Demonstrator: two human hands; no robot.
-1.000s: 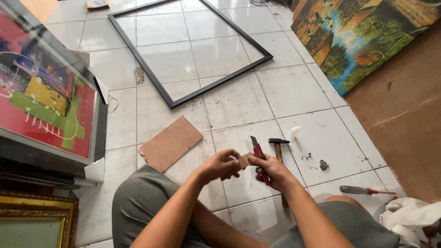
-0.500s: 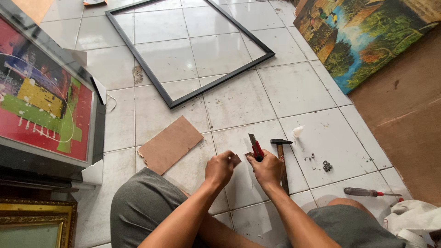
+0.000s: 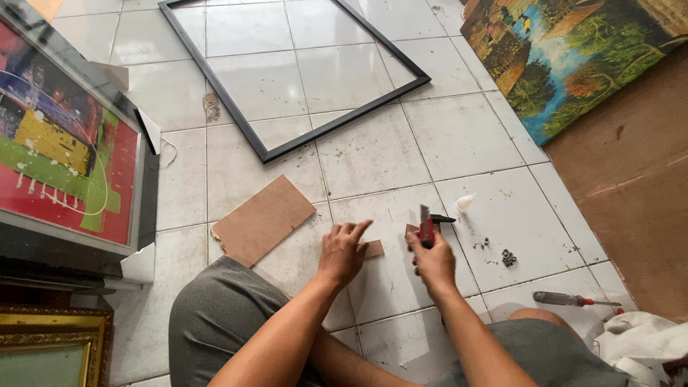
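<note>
**Red-handled cutter gripped over the tiled floor**

Red-handled cutter (image 3: 427, 229), blade upright, is clamped in the right hand (image 3: 433, 261). Left hand (image 3: 342, 252), fingers spread, rests on a small brown scrap (image 3: 373, 249). Nearby lie a cardboard piece (image 3: 262, 219), screwdriver (image 3: 570, 299), black frame (image 3: 287, 148) and paintings on the white tile floor (image 3: 373, 150).

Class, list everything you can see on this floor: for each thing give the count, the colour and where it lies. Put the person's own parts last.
Empty rectangular picture frame: one, black, top centre on the tiles.
Abstract framed painting: one, red, green and yellow, left edge.
Landscape painting: one, blue, green and orange, top right.
Ornate frame: one, gold, bottom left.
Flat board piece: one, brown, centre left.
Small board scrap: one, brown, by the left hand.
Screwdriver: one, red-handled, lower right.
Small metal bits: a few, grey, right of centre.
Red-handled tool: one, in the right hand's grip.
Left hand: open, over the tile.
Right hand: closed.
</note>
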